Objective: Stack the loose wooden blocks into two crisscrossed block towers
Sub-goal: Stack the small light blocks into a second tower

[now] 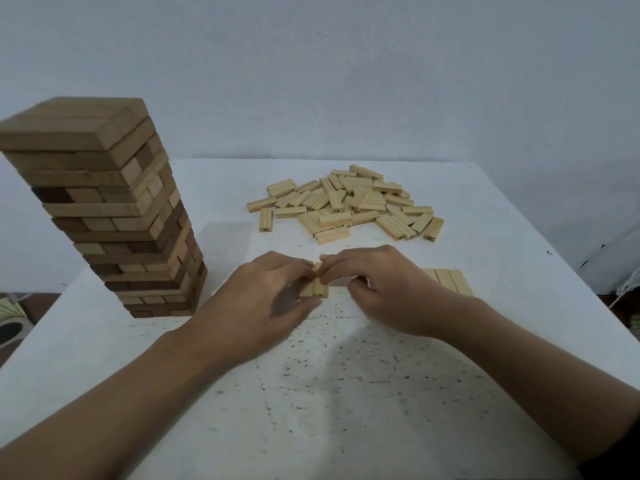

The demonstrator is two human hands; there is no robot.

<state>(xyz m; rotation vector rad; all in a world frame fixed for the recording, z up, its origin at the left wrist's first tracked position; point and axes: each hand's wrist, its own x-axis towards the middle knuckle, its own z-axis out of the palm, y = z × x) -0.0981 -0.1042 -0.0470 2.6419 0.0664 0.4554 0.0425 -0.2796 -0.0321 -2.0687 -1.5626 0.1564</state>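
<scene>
Head view shows both hands meeting at the middle of the desk (pixel 346 393) over a small cluster of pale blocks (pixel 319 289). The left hand (pixel 263 299) comes in from the left and the right hand (pixel 377 289) from the right. Their fingertips are drawn together and pinch the cluster from opposite sides, with the thumbs low toward the near side. At least two of these blocks lie flat side by side, and one more stands up between the fingertips; the fingers cover the rest, so their count cannot be told. The left hand's fingers are blurred, and their exact hold is hard to make out. Close to the desk's left edge stands a tall crisscrossed tower (pixel 114 209) of darker mixed wood, well apart from the hands. A loose pile (pixel 346 202) of pale blocks lies toward the far edge, right of centre, a few showing small printed numbers too small to read. Just behind the right wrist a flat row of three blocks (pixel 450 282) lies side by side, its near end hidden by the hand. Bare speckled surface stretches from the hands to the near edge, and between the hands and the pile. A dark sleeve (pixel 616 455) is cut off at the lower right corner.
</scene>
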